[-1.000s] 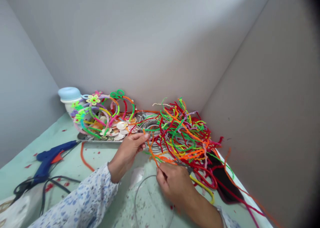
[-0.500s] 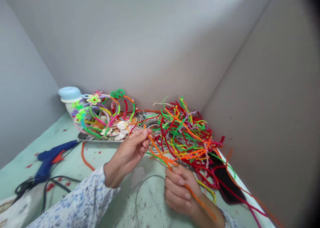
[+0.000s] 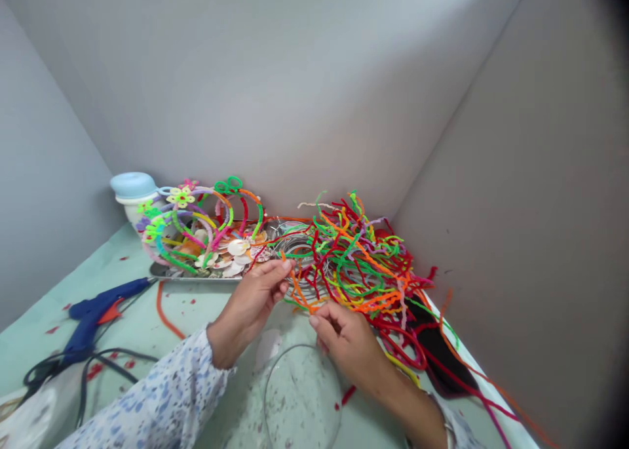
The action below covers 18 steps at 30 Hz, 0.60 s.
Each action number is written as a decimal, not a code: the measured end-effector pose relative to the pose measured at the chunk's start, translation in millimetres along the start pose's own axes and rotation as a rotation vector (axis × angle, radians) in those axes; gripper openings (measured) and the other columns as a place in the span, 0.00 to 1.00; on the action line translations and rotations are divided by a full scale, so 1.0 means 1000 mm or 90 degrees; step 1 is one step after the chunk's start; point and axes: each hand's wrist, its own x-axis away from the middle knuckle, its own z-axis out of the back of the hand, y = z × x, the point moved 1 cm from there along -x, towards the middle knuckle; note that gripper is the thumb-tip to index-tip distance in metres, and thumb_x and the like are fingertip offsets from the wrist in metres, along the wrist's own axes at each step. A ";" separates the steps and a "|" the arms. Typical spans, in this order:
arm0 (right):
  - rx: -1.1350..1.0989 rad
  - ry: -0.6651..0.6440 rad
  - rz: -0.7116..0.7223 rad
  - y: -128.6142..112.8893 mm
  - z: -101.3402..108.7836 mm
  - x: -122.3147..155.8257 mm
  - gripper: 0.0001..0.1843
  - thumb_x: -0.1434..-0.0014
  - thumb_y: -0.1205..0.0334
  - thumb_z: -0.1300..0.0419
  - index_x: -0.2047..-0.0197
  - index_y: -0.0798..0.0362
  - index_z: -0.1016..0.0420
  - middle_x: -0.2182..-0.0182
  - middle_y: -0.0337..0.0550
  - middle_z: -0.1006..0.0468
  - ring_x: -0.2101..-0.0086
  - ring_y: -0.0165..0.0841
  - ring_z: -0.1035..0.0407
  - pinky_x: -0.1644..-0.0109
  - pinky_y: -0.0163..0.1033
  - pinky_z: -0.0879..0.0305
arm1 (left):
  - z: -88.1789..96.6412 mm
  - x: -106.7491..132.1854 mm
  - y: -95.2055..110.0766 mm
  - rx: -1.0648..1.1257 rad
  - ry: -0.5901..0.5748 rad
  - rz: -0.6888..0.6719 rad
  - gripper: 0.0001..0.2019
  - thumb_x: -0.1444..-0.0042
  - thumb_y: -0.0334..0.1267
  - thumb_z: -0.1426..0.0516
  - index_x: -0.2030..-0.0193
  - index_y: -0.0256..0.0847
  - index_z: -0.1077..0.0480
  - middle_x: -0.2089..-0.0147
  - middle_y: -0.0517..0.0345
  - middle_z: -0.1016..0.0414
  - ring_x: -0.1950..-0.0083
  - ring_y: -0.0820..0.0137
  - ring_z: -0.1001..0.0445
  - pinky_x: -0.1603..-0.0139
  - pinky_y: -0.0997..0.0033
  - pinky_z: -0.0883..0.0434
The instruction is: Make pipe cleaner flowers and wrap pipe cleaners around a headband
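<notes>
My left hand [image 3: 250,298] pinches one end of an orange pipe cleaner [image 3: 295,285] between thumb and fingertips. Its other end is pinched by my right hand [image 3: 344,344], just below the left, by the edge of a tangled heap of red, green, orange and yellow pipe cleaners [image 3: 363,265]. Both hands hover over the pale green table [image 3: 206,311]. A thin metal hoop [image 3: 299,396] lies on the table under my right wrist.
A metal tray [image 3: 196,273] holds pipe-cleaner headbands [image 3: 201,219] and shells. A blue glue gun [image 3: 93,311] with its black cord lies at the left. A white jar with a blue lid [image 3: 133,193] stands behind the tray. Grey walls close in behind and on the right.
My right hand went from pulling the orange pipe cleaner down toward me, fist closed, to reaching back up to the heap's edge. The left hand stayed nearly in place.
</notes>
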 end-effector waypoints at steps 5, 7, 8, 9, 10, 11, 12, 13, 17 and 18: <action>-0.077 -0.017 -0.047 0.003 -0.003 0.000 0.16 0.37 0.53 0.49 0.70 0.53 0.31 0.82 0.35 0.28 0.80 0.27 0.34 0.73 0.33 0.42 | 0.004 -0.006 -0.004 0.015 0.023 0.008 0.06 0.49 0.32 0.38 0.65 0.32 0.25 0.67 0.60 0.30 0.77 0.84 0.36 0.80 0.87 0.37; -0.276 -0.083 -0.118 0.006 -0.008 0.001 0.16 0.39 0.50 0.48 0.69 0.54 0.31 0.84 0.34 0.29 0.84 0.26 0.36 0.79 0.31 0.45 | 0.006 -0.009 -0.006 0.038 0.026 0.032 0.05 0.49 0.30 0.39 0.65 0.31 0.25 0.68 0.59 0.30 0.78 0.84 0.36 0.81 0.86 0.38; -0.398 -0.114 -0.151 0.006 -0.010 0.001 0.16 0.40 0.50 0.47 0.69 0.55 0.32 0.86 0.33 0.31 0.86 0.25 0.39 0.82 0.30 0.48 | 0.006 -0.010 -0.006 0.053 0.022 0.046 0.04 0.49 0.29 0.39 0.65 0.31 0.25 0.68 0.59 0.31 0.78 0.84 0.36 0.82 0.86 0.39; -0.526 -0.139 -0.180 0.007 -0.012 0.002 0.15 0.42 0.51 0.45 0.71 0.55 0.33 0.87 0.31 0.34 0.88 0.23 0.42 0.84 0.29 0.51 | 0.006 -0.010 -0.006 0.065 0.014 0.053 0.04 0.49 0.28 0.40 0.66 0.31 0.25 0.69 0.60 0.31 0.78 0.84 0.37 0.82 0.86 0.40; -0.650 -0.160 -0.203 0.007 -0.014 0.003 0.14 0.43 0.52 0.42 0.72 0.54 0.34 0.88 0.28 0.37 0.89 0.22 0.46 0.85 0.28 0.53 | 0.005 -0.009 -0.006 0.080 0.001 0.057 0.04 0.49 0.28 0.40 0.66 0.31 0.25 0.70 0.60 0.32 0.78 0.84 0.37 0.82 0.86 0.40; -0.762 -0.184 -0.218 0.007 -0.016 0.004 0.13 0.45 0.53 0.40 0.73 0.54 0.35 0.89 0.26 0.40 0.90 0.20 0.49 0.86 0.27 0.55 | 0.004 -0.008 -0.006 0.105 -0.021 0.059 0.03 0.49 0.28 0.40 0.66 0.31 0.25 0.71 0.61 0.33 0.78 0.84 0.37 0.82 0.86 0.40; -0.853 -0.214 -0.226 0.007 -0.017 0.006 0.13 0.47 0.55 0.39 0.74 0.53 0.36 0.90 0.25 0.43 0.90 0.20 0.53 0.87 0.26 0.56 | 0.002 -0.007 -0.005 0.131 -0.045 0.059 0.03 0.49 0.27 0.39 0.66 0.31 0.25 0.72 0.61 0.33 0.78 0.84 0.37 0.81 0.86 0.40; -0.917 -0.255 -0.228 0.008 -0.019 0.007 0.13 0.48 0.55 0.38 0.75 0.53 0.36 0.90 0.24 0.44 0.91 0.20 0.55 0.88 0.26 0.57 | 0.001 -0.005 -0.004 0.150 -0.068 0.055 0.03 0.49 0.28 0.39 0.66 0.31 0.26 0.71 0.61 0.33 0.77 0.84 0.36 0.81 0.86 0.39; -0.893 -0.296 -0.194 0.010 -0.019 0.008 0.14 0.46 0.54 0.40 0.77 0.53 0.36 0.91 0.26 0.43 0.92 0.21 0.52 0.88 0.27 0.56 | -0.003 0.001 0.000 0.129 -0.130 0.047 0.06 0.47 0.33 0.38 0.64 0.31 0.25 0.71 0.61 0.32 0.77 0.84 0.37 0.80 0.86 0.39; -0.836 -0.253 -0.185 0.011 -0.017 0.007 0.14 0.45 0.54 0.42 0.76 0.54 0.35 0.91 0.27 0.42 0.91 0.21 0.51 0.88 0.27 0.55 | -0.003 0.001 0.001 0.108 -0.128 0.040 0.07 0.47 0.34 0.38 0.63 0.31 0.25 0.71 0.61 0.32 0.77 0.84 0.37 0.80 0.85 0.39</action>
